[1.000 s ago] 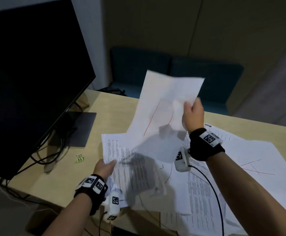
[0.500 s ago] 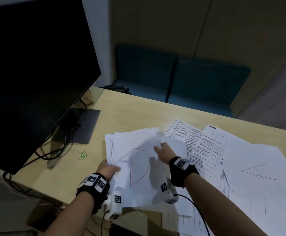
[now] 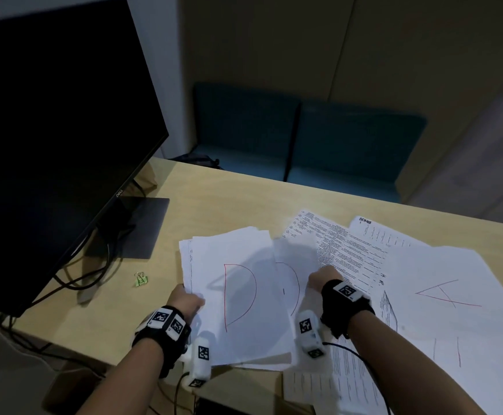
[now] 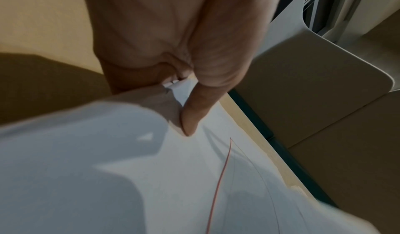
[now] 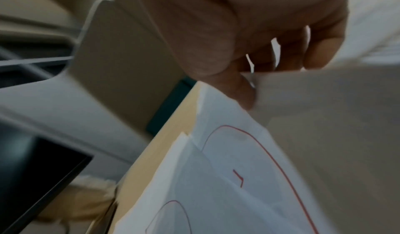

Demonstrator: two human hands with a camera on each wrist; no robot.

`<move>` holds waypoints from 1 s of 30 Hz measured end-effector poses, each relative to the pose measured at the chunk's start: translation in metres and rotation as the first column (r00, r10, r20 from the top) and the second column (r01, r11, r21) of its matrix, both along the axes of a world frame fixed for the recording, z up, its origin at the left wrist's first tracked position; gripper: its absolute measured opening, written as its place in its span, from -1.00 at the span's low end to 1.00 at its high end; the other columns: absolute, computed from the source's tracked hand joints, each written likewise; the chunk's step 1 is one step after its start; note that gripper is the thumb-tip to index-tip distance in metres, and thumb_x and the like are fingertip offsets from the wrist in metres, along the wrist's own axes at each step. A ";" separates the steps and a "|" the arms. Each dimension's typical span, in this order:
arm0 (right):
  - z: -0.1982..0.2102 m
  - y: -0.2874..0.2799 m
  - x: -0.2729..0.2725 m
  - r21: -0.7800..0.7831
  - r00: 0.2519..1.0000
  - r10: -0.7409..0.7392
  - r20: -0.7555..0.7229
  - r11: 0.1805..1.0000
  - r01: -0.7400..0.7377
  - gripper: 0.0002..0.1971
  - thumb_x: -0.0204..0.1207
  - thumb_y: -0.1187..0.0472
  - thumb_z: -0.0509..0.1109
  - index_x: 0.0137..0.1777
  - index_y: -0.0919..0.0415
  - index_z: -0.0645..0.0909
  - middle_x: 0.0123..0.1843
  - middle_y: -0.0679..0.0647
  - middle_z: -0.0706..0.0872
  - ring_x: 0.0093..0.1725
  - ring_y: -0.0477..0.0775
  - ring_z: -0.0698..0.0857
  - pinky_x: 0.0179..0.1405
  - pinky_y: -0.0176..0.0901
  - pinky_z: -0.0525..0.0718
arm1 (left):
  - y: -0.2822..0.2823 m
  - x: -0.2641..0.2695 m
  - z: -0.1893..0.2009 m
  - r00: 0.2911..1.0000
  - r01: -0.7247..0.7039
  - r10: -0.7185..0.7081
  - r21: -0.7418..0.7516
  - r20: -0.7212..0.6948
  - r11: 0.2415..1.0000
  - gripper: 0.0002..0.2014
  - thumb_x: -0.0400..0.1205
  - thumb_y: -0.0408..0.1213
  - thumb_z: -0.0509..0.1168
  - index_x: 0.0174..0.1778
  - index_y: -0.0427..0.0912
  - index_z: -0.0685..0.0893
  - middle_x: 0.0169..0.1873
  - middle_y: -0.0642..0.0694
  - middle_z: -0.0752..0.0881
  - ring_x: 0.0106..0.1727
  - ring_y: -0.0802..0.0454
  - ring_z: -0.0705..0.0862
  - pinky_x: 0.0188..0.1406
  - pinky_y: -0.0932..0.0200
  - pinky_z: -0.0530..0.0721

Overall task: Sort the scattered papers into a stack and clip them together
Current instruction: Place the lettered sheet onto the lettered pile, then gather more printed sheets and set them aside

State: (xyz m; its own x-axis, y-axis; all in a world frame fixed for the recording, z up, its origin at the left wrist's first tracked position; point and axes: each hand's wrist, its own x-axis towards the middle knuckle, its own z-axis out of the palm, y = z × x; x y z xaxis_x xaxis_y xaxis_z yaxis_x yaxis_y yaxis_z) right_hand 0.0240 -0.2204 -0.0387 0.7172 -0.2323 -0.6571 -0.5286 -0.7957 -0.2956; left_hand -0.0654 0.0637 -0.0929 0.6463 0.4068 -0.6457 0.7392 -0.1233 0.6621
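Observation:
A stack of white papers (image 3: pixel 244 330) lies on the wooden desk (image 3: pixel 214 205); its top sheet bears a red half-circle. My left hand (image 3: pixel 194 301) pinches the stack's left edge, thumb (image 4: pixel 194 114) on top of the paper (image 4: pixel 151 177). My right hand (image 3: pixel 319 274) pinches the edge of a sheet with a red curve (image 3: pixel 292 265) just right of the stack; the wrist view shows thumb and fingers (image 5: pixel 290 56) closed on that sheet (image 5: pixel 238 160). Loose printed pages (image 3: pixel 343 250) and a sheet with a red triangle (image 3: pixel 453 271) spread to the right. A green binder clip (image 3: pixel 141 279) lies left of the stack.
A dark monitor (image 3: pixel 49 145) on a flat stand (image 3: pixel 142 223), with cables (image 3: pixel 73 283) trailing, fills the left side. Teal seats (image 3: pixel 319 139) stand past the desk's far edge. More printed sheets (image 3: pixel 334 387) overhang the near edge.
My right hand brought the raised sheet down onto the stack, then moved right and took hold of the sheet with the red curve. My left hand kept its hold on the stack's edge.

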 end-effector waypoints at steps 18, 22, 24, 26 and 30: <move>0.124 0.035 0.043 0.392 0.498 -0.317 0.807 0.919 -0.050 -0.80 0.65 0.37 0.05 0.20 0.43 0.38 -0.09 0.24 0.56 -0.11 0.24 0.55 -0.18 -0.12 0.39 | -0.005 0.002 0.010 0.998 -0.049 0.048 0.023 0.034 0.999 -0.72 0.55 -0.39 0.23 0.13 -0.45 0.59 -0.03 -0.28 0.70 -0.07 -0.18 0.64 -0.08 0.07 0.58; 0.077 0.038 0.040 0.395 0.794 -0.292 0.533 0.916 0.072 -0.69 0.64 0.35 0.07 0.35 0.40 0.38 0.30 0.37 0.60 0.23 0.34 0.60 0.07 -0.05 0.50 | -0.003 -0.006 0.012 0.966 -0.256 0.250 -0.321 -0.060 0.912 -0.47 0.63 0.19 0.10 0.22 -0.22 0.57 0.34 -0.20 0.55 0.36 -0.35 0.55 0.48 -0.18 0.42; 0.053 0.039 0.032 0.325 0.893 -0.185 0.410 0.945 0.046 -0.67 0.63 0.35 0.10 0.36 0.43 0.38 0.35 0.39 0.58 0.30 0.35 0.59 0.05 -0.08 0.48 | -0.002 -0.011 0.010 0.936 -0.345 0.334 -0.488 -0.112 0.802 -0.19 0.49 0.38 0.13 0.49 -0.16 0.49 0.52 -0.25 0.47 0.50 -0.39 0.47 0.53 -0.25 0.35; 0.034 0.042 0.019 0.279 0.936 -0.115 0.332 0.960 0.019 -0.67 0.64 0.36 0.10 0.36 0.46 0.35 0.36 0.41 0.57 0.31 0.36 0.59 0.00 -0.06 0.47 | -0.003 -0.014 0.015 0.947 -0.311 0.307 -0.507 -0.094 0.804 -0.17 0.53 0.34 0.15 0.55 -0.23 0.44 0.52 -0.30 0.44 0.56 -0.37 0.39 0.54 -0.21 0.32; 0.006 0.056 0.002 0.221 0.965 -0.011 0.262 0.974 -0.049 -0.62 0.63 0.46 0.04 0.44 0.44 0.25 0.38 0.44 0.54 0.32 0.40 0.59 0.16 0.10 0.57 | 0.000 -0.010 0.016 0.982 -0.175 0.190 -0.364 0.005 0.915 -0.28 0.44 0.02 0.46 0.45 -0.33 0.55 0.15 -0.29 0.73 0.13 -0.26 0.71 0.23 -0.04 0.58</move>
State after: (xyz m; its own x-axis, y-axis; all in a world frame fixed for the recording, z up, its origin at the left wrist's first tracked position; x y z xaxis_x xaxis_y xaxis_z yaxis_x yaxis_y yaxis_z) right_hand 0.0256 -0.1641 -0.0327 0.8727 -0.0856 -0.4806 -0.3950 -0.7023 -0.5922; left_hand -0.0756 0.0638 -0.0770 0.6106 0.2643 -0.7465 0.6988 0.2636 0.6649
